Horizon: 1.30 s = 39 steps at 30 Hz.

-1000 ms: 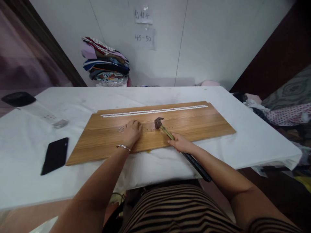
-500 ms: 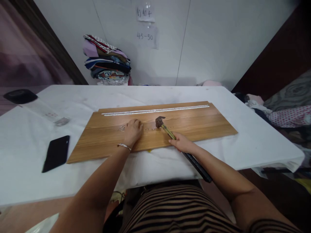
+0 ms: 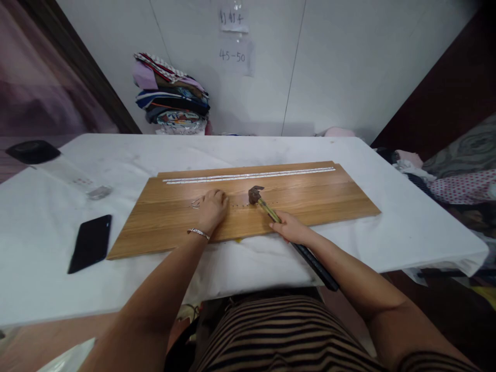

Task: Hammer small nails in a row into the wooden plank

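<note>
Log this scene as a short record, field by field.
Surface: white-covered table
Workpiece: wood-grain board, lying flat, pale strips along its far side
Right hand: grip closed around the handle of a hammer
Left hand: grip palm down over the board, underside hidden
Beside left grip: loose nails
Left of board: black phone

Upper paper sign [image 3: 234, 20] now slightly higher in view

right grip [image 3: 287, 227] holds hammer [image 3: 267, 210]; left grip [image 3: 212, 212] on board [image 3: 155, 225] beside nails [image 3: 196, 204]
</note>
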### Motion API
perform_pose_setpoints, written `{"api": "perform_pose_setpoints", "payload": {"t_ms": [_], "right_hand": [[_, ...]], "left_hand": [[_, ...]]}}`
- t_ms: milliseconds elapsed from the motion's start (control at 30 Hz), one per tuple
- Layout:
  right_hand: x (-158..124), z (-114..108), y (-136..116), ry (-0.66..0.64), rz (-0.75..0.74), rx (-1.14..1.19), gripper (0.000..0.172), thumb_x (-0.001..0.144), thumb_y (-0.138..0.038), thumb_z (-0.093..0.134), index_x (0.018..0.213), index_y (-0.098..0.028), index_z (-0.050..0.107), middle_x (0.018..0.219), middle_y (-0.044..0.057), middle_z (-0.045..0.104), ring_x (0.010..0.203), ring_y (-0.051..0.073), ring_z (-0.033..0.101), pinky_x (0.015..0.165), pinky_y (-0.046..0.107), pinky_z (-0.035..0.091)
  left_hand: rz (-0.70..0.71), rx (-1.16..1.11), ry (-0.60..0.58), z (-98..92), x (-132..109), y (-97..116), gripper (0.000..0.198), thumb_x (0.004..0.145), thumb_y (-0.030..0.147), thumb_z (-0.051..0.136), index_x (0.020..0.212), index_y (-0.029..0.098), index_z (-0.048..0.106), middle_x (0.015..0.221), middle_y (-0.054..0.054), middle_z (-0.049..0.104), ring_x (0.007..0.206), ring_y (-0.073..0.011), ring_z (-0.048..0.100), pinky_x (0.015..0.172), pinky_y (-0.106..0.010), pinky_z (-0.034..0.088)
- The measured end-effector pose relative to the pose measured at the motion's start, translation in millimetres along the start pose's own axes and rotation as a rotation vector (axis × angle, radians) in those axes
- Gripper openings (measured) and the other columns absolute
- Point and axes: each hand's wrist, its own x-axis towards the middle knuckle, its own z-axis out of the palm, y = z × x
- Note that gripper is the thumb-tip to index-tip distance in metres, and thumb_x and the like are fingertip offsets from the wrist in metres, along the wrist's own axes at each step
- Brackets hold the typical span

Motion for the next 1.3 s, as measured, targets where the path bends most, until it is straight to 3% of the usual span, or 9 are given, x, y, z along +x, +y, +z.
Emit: {"api": "perform_pose_setpoints", "payload": {"t_ms": [267, 833, 1033, 1300], "right_hand": [[-1, 1, -1, 0.013, 0.024, -0.028, 0.003, 0.093, -0.018, 0.055, 0.093, -0.021, 0.054, 0.046, -0.011, 0.04, 0.036, 0.011, 0.04, 0.04, 0.022, 0.029], [-5, -2, -10, 0.031, 0.001, -0.039, 0.011, 0.091, -0.018, 0.055, 0.085, -0.023, 0.047, 0.049, -0.011, 0.042, 0.039, 0.011, 0.04, 0.043, 0.022, 0.031], [-6, -2, -9, 0.008, 0.013, -0.037, 0.004, 0.09, -0.02, 0.053, 0.09, -0.022, 0.05, 0.047, -0.011, 0.04, 0.039, 0.011, 0.039, 0.044, 0.022, 0.03], [-6, -2, -10, 0.012, 0.023, -0.057, 0.007, 0.09, -0.019, 0.054, 0.087, -0.022, 0.049, 0.047, -0.01, 0.041, 0.039, 0.012, 0.039, 0.044, 0.023, 0.031]], "left_hand": [[-0.006, 0.004, 0.003, -0.3, 1, 2, 0.031, 0.1, 0.026, 0.039, 0.107, 0.019, 0.069, 0.126, -0.015, 0.069, 0.124, -0.0315, 0.059, 0.106, -0.049, 0.042], [-0.009, 0.011, -0.005, 0.0, 0, 1, 0.031, 0.1, 0.027, 0.039, 0.108, 0.02, 0.068, 0.129, -0.014, 0.069, 0.125, -0.0313, 0.058, 0.106, -0.048, 0.04], [-0.009, -0.002, -0.004, 2.6, 1, -1, 0.031, 0.099, 0.028, 0.04, 0.109, 0.021, 0.069, 0.13, -0.015, 0.068, 0.126, -0.032, 0.057, 0.106, -0.049, 0.04], [-0.009, 0.003, -0.015, -0.4, 0, 2, 0.031, 0.099, 0.028, 0.04, 0.11, 0.02, 0.069, 0.129, -0.015, 0.067, 0.126, -0.0319, 0.056, 0.107, -0.049, 0.039]]}}
